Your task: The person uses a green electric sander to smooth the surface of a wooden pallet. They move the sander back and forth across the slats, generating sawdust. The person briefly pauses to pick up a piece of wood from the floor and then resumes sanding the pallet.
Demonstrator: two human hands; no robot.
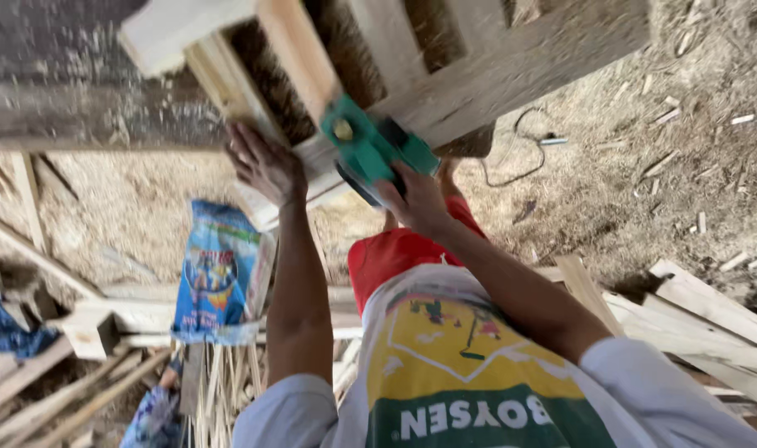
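Sawdust-covered ground (610, 191); right hand (416, 199) grips green planer (370, 149) on wooden frame (494, 75).

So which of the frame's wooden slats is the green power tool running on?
The wide plank crossing the others diagonally; the green power tool sits on it under the right hand.

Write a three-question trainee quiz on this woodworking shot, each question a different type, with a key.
1. True or false: the right hand grips a green power tool pressed on the wooden frame.
2. The left hand rests on: A) the blue sack, B) the wooden frame, C) the cable.
3. Fill in: the ground under the frame is covered in ____ and wood scraps.

Key: 1 true; 2 B; 3 sawdust. The blue sack hangs apart below the left hand; the cable lies on the ground.
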